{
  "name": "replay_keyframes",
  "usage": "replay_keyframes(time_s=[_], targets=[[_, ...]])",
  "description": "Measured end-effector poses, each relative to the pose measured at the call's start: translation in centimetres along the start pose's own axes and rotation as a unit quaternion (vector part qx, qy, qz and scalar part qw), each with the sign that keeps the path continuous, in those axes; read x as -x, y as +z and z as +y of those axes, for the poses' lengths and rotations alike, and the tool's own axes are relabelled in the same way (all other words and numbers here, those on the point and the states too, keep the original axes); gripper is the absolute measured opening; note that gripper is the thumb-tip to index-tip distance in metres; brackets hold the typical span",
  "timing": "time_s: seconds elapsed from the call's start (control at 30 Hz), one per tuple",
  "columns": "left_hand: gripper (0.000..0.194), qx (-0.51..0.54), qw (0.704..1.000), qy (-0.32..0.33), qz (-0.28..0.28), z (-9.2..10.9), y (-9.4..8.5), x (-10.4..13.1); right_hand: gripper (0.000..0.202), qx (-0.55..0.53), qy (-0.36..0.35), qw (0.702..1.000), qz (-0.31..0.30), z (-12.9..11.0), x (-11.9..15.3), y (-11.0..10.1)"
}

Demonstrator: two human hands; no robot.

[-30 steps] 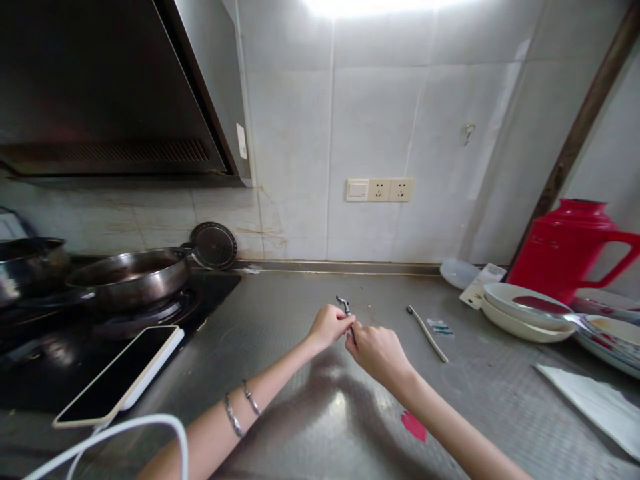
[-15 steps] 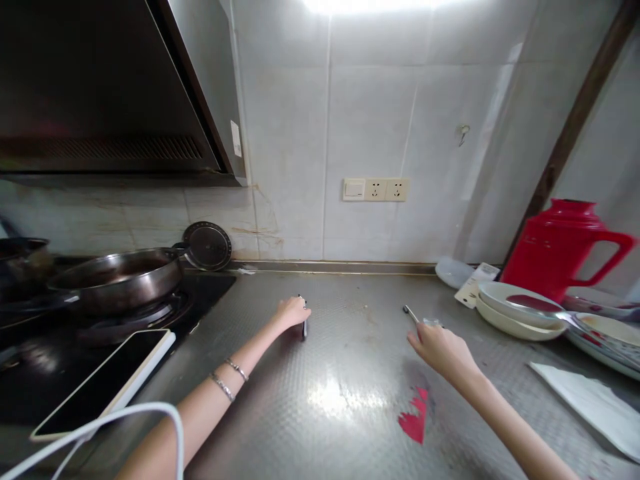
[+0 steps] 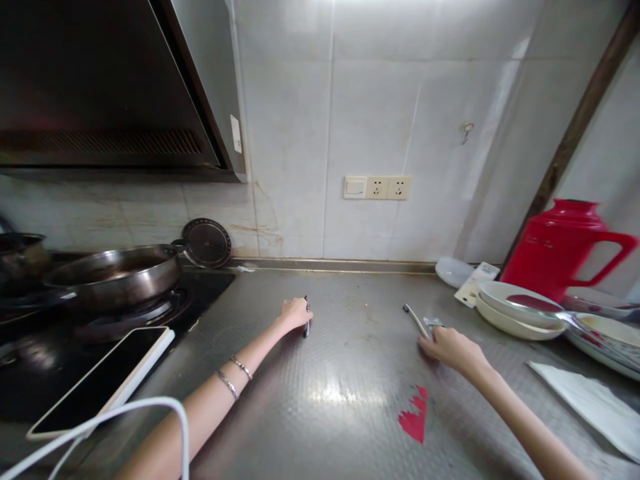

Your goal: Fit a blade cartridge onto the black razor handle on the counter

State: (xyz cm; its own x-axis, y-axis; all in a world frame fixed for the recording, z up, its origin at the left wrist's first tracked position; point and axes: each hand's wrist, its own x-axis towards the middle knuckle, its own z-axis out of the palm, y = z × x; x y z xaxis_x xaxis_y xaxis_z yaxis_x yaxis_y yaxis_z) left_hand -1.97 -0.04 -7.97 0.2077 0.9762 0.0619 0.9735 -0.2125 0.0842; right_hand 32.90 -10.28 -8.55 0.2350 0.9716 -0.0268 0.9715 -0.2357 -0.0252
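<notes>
Near the middle of the metal counter [image 3: 345, 347], my left hand [image 3: 295, 315] is closed on a thin dark pen-like object [image 3: 307, 327], which points toward and away from me. Further right, my right hand [image 3: 447, 347] rests low over the counter, its fingertips at the lower end of a white stick with a dark tip [image 3: 416, 320]. A small clear packet [image 3: 431, 323] lies just beyond its fingers. The undersides of both hands are hidden.
A phone [image 3: 100, 387] with a white cable [image 3: 165, 402] lies at the left by the stove and a steel pan [image 3: 120, 277]. At the right are stacked bowls [image 3: 520, 323], a red thermos [image 3: 555, 247] and white paper [image 3: 590, 403]. A red scrap [image 3: 415, 417] is in front.
My right hand has shifted slightly right and toward me, uncovering more of the white stick and the packet. My left hand still holds the pen-like object, almost in place.
</notes>
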Motion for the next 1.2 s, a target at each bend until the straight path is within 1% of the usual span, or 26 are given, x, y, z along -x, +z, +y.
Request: replay_keyframes(time_s=[0.13, 0.27, 0.37, 0.43, 0.5, 0.57, 0.63, 0.73, 0.8, 0.9, 0.97, 1.07, 1.2], targets=[[0.028, 0.002, 1.0, 0.002, 0.009, 0.2, 0.1, 0.4, 0.041, -0.003, 0.0, 1.0, -0.001, 0.0, -0.4, 0.5], [0.029, 0.004, 1.0, -0.006, 0.016, 0.3, 0.2, 0.8, 0.034, 0.009, -0.031, 0.999, -0.016, 0.3, -1.0, 0.9], [0.033, 0.01, 1.0, -0.015, 0.023, 0.5, 0.4, 1.2, 0.033, 0.015, -0.052, 0.998, -0.023, 0.4, -1.3, 0.8], [0.036, 0.014, 0.999, -0.023, 0.028, 0.5, 0.5, 1.5, 0.034, 0.015, -0.056, 0.998, -0.01, 0.1, -1.1, 0.6], [0.04, 0.019, 0.999, -0.031, 0.033, 0.5, 0.6, 1.7, 0.036, 0.008, -0.052, 0.998, 0.023, -0.6, -0.6, 0.3], [0.042, 0.024, 0.998, -0.036, 0.039, 0.4, 0.8, 1.9, 0.038, -0.006, -0.049, 0.997, 0.056, -1.8, 0.1, 0.1], [0.041, 0.027, 0.998, -0.039, 0.042, 0.3, 1.0, 2.0, 0.04, -0.019, -0.057, 0.996, 0.069, -3.6, 0.9, 0.0], [0.036, 0.03, 0.998, -0.04, 0.045, 0.2, 1.1, 2.0, 0.039, -0.021, -0.086, 0.993, 0.074, -7.2, 2.1, -0.3], [0.034, 0.032, 0.998, -0.041, 0.046, 0.3, 1.1, 1.9, 0.038, -0.024, -0.106, 0.99, 0.09, -9.9, 2.7, -0.5], [0.034, 0.034, 0.998, -0.04, 0.047, 0.6, 1.0, 1.9, 0.037, -0.027, -0.14, 0.986, 0.082, -13.6, 3.3, -0.8], [0.034, 0.035, 0.998, -0.037, 0.049, 0.9, 0.9, 1.9, 0.037, -0.03, -0.16, 0.983, 0.08, -15.6, 3.5, -0.8], [0.033, 0.033, 0.997, -0.032, 0.054, 1.3, 1.0, 2.0, 0.036, -0.031, -0.18, 0.981, 0.065, -17.7, 3.4, -0.5], [0.032, 0.029, 0.998, -0.027, 0.058, 1.7, 1.4, 2.2, 0.036, -0.036, -0.189, 0.98, 0.057, -19.1, 2.9, 0.1]])
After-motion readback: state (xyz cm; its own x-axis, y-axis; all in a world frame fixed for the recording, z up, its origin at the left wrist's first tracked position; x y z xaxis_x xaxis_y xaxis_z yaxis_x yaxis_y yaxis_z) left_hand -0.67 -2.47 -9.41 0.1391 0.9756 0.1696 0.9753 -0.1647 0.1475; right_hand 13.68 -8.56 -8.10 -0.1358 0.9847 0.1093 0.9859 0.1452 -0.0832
